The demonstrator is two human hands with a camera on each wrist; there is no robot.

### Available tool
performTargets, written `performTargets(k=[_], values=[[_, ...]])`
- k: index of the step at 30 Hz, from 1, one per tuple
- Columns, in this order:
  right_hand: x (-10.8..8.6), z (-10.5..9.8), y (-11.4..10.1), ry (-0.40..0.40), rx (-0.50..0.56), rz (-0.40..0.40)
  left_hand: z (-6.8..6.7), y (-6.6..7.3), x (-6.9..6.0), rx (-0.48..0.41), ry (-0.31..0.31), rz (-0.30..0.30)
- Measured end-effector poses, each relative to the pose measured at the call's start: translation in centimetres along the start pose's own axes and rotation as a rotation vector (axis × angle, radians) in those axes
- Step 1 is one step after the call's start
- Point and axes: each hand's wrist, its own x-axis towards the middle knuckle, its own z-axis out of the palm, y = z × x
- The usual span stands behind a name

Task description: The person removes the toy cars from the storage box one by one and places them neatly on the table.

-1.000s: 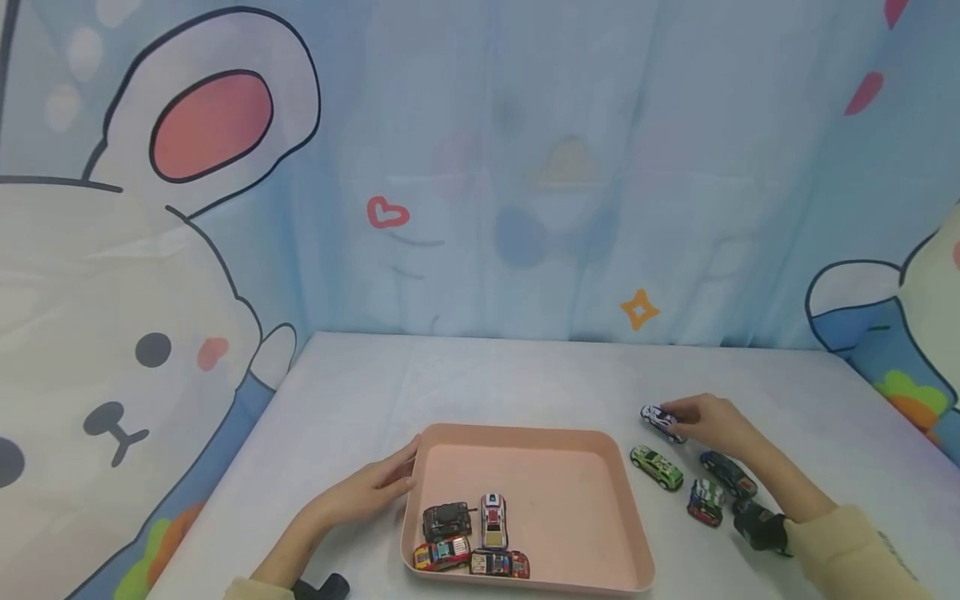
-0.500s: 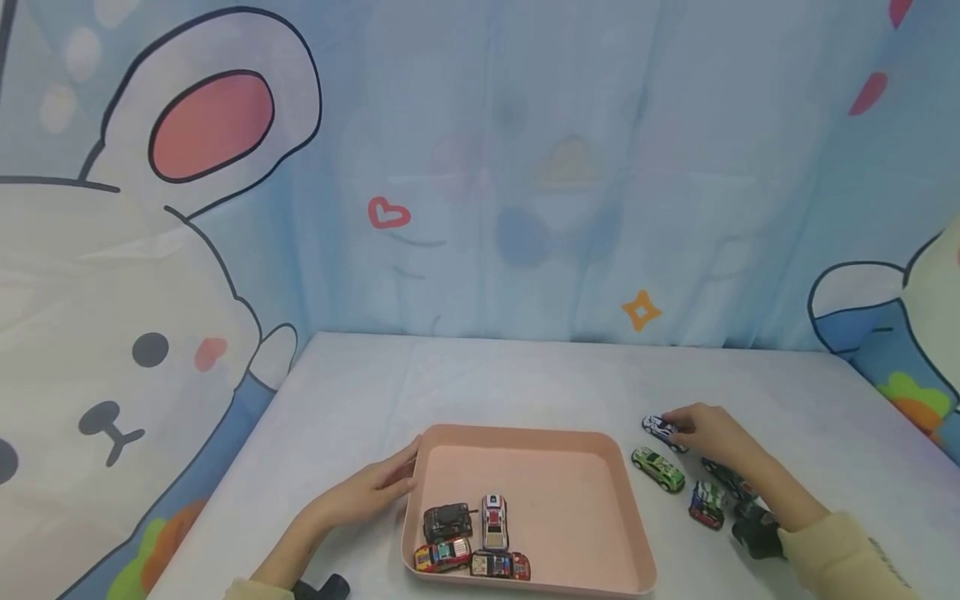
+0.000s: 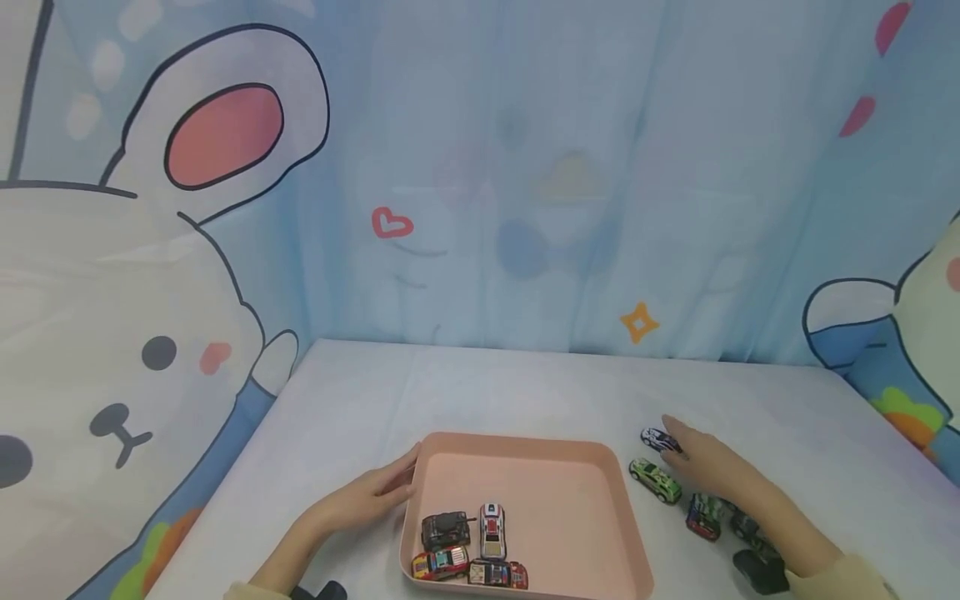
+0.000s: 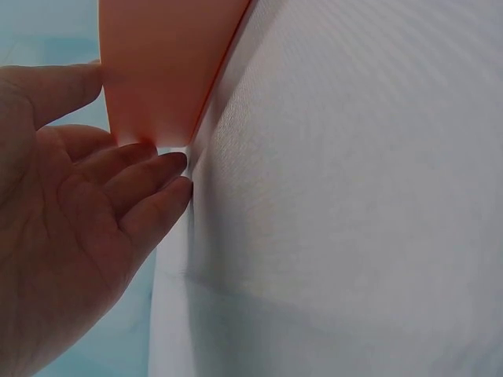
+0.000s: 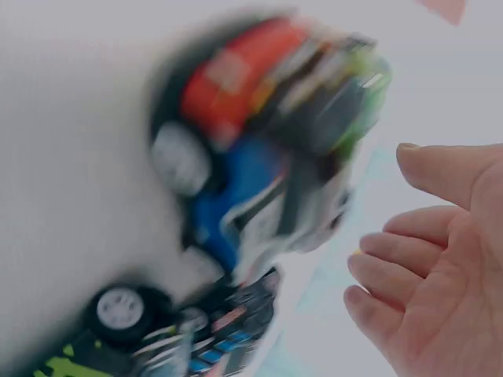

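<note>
My left hand [image 3: 367, 497] rests against the left rim of a pink tray [image 3: 577, 517], fingers fairly straight; the left wrist view has its fingertips on the tray's outer wall [image 4: 161, 71]. Beside a white-and-black toy car [image 3: 658, 439] on the table, my right hand [image 3: 708, 460] has its fingers extended and partly covers the car. The right wrist view shows that hand [image 5: 440, 259] with thumb and fingers apart, nothing between them. Just nearer lies a green toy car [image 3: 656, 481]. A blurred red, blue and white toy car [image 5: 267, 141] appears large beside the hand.
Inside the tray are a dark toy vehicle [image 3: 446, 530], a white-and-red car [image 3: 492, 531] and two more cars along the near-left corner. Further toy cars, one of them multicoloured [image 3: 704, 517], lie under and beside my right forearm. A patterned curtain [image 3: 480, 183] hangs behind the table.
My right fingers, earlier at the white-and-black car in a pinch, have spread and let it go. The car has shifted slightly nearer. My left hand stays at the tray; the head view has tilted a little.
</note>
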Motion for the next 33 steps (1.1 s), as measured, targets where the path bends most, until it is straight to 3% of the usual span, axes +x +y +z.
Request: performTargets(k=[7,11,14,18,23,29,33], values=[[-2.2,-0.7,-3.2,-0.012,0.162,-0.09,-0.1,0.0,-0.1,-0.02,0.0,0.013],[-3.5,-0.8,-5.1,-0.03,0.17,-0.109,-0.2,0.1,-0.2,-0.022,0.003,0.012],[-4.3,-0.4,-6.2,-0.091,0.222,-0.089,-0.2,0.1,-0.2,-0.017,0.004,0.008],[-5.6,0.5,-7.0,-0.228,0.371,-0.032,-0.2,0.0,-0.2,-0.009,0.006,0.007],[-6.8,1.9,-7.3,-0.319,0.455,-0.035,0.0,0.1,-0.2,-0.016,0.0,0.01],[-7.4,2.8,-6.8,-0.284,0.425,-0.169,0.1,0.2,-0.2,-0.006,-0.007,0.017],[-7.5,2.9,-7.0,-0.253,0.448,-0.203,-0.2,0.3,-0.3,0.012,-0.008,0.021]])
